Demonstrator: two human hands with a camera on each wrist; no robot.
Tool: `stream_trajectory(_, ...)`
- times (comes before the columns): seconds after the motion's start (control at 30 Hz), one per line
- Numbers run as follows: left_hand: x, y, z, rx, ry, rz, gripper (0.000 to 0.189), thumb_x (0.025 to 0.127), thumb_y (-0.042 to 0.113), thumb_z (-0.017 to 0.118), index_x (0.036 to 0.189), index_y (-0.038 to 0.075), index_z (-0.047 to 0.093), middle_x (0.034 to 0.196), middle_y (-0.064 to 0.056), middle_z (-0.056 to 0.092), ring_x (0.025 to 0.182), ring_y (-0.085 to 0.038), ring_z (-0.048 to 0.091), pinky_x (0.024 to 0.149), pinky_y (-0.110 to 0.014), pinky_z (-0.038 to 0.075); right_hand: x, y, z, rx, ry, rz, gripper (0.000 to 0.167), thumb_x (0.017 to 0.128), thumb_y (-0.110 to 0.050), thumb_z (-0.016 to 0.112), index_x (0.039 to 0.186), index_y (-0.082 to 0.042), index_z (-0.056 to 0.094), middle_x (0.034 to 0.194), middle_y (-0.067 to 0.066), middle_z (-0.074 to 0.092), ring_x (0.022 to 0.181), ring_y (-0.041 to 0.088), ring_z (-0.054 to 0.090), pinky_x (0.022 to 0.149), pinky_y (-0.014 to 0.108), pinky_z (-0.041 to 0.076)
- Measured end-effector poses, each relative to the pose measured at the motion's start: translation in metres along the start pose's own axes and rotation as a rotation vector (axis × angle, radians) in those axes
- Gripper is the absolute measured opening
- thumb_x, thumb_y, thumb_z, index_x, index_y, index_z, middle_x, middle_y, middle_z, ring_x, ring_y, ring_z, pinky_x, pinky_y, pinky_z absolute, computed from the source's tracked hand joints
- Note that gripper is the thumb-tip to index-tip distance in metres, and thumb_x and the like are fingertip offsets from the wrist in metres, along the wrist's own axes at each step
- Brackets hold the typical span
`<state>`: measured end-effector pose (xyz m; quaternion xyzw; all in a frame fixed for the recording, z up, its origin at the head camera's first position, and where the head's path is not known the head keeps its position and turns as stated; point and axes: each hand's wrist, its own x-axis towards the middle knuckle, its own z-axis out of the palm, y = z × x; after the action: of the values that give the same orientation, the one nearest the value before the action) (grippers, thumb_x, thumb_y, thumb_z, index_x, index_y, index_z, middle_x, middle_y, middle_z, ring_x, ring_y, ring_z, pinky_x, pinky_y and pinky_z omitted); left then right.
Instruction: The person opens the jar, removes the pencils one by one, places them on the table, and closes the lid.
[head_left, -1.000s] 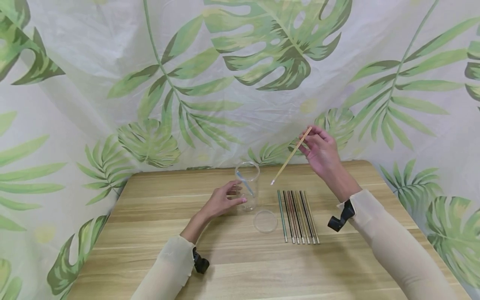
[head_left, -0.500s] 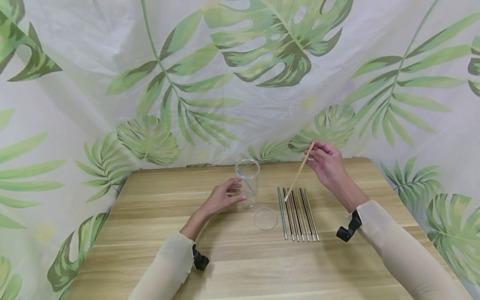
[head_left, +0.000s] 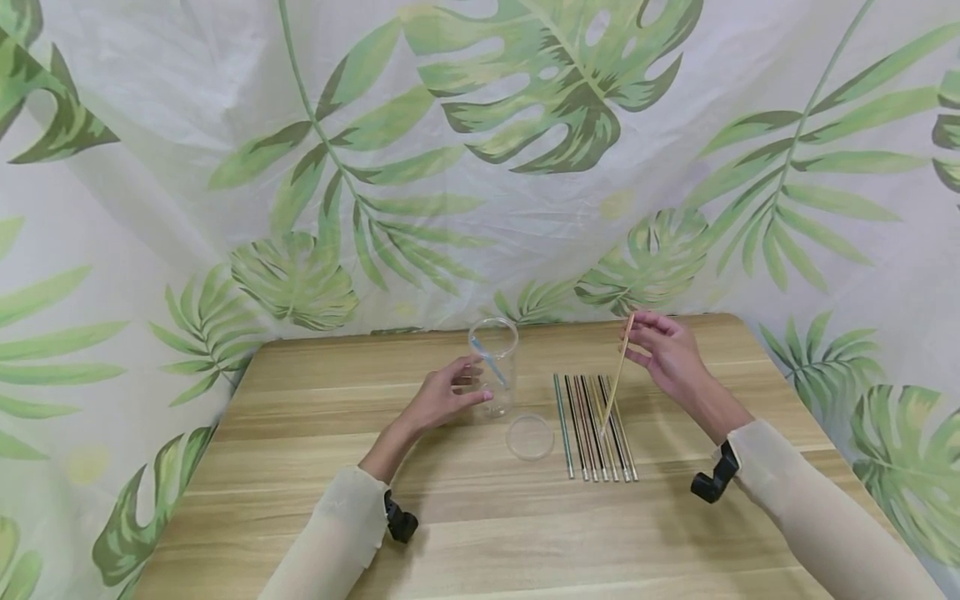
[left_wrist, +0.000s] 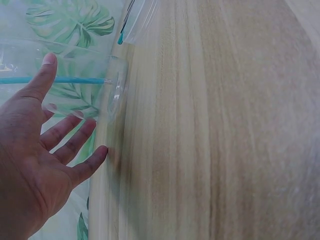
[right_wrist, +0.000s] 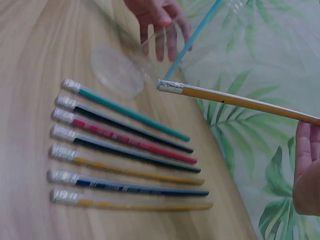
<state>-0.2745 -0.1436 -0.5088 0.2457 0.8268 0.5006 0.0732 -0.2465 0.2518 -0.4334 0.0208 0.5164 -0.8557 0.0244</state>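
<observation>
A tall clear plastic cup (head_left: 506, 371) stands upright toward the back of the table, a light blue pencil (head_left: 489, 362) leaning inside it. My left hand (head_left: 442, 398) holds the cup low down, thumb on one side and fingers on the other. At the right, my right hand (head_left: 671, 354) pinches a yellow pencil (head_left: 622, 367) near its upper end. The yellow pencil's metal ferrule (right_wrist: 171, 86) and eraser end point downward over a row of pencils (head_left: 597, 429). In the right wrist view, that row includes a green pencil (right_wrist: 135, 114) and a red pencil (right_wrist: 132, 136), lying side by side.
A round clear lid (head_left: 530, 437) lies flat between the cup and the row. The wooden table (head_left: 480, 542) ends at a back edge, where a leaf-patterned cloth (head_left: 420, 250) hangs. Small black cameras (head_left: 401, 518) are strapped to both wrists.
My right hand has moved down and to the right with the yellow pencil, which now hangs steeper, over the row. The left hand and cup stay in place.
</observation>
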Motion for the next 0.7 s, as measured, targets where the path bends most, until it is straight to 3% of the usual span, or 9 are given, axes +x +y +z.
stream_trajectory(0.33, -0.001, 0.0, 0.0, 0.008, 0.0, -0.004, 0.071, 0.095, 0.024, 0.083, 0.155, 0.006, 0.05, 0.145, -0.026, 0.061, 0.13, -0.042, 0.064, 0.107, -0.056, 0.055, -0.012, 0.011, -0.025, -0.15, 0.001, 0.057, 0.023, 0.103, 0.005, 0.064, 0.104, -0.014, 0.075, 0.099, 0.0, 0.077, 0.092, 0.013, 0.074, 0.083, 0.03, 0.066)
stream_trajectory(0.5, -0.001, 0.0, 0.0, 0.005, 0.006, -0.002, 0.07, 0.094, 0.023, 0.084, 0.154, 0.007, 0.051, 0.144, -0.026, 0.062, 0.129, -0.042, 0.065, 0.107, -0.055, 0.056, -0.012, 0.017, -0.035, -0.227, 0.007, 0.096, 0.015, 0.103, 0.0, 0.066, 0.114, -0.007, 0.072, 0.102, 0.0, 0.077, 0.095, 0.013, 0.075, 0.083, 0.028, 0.065)
stream_trajectory(0.7, -0.002, 0.0, 0.0, 0.003, 0.007, 0.002, 0.07, 0.094, 0.022, 0.084, 0.154, 0.006, 0.051, 0.144, -0.025, 0.063, 0.129, -0.042, 0.065, 0.107, -0.055, 0.056, -0.012, 0.024, -0.044, -0.331, 0.024, 0.146, 0.026, 0.103, 0.0, 0.066, 0.129, 0.003, 0.065, 0.103, -0.002, 0.077, 0.096, 0.01, 0.075, 0.084, 0.027, 0.064)
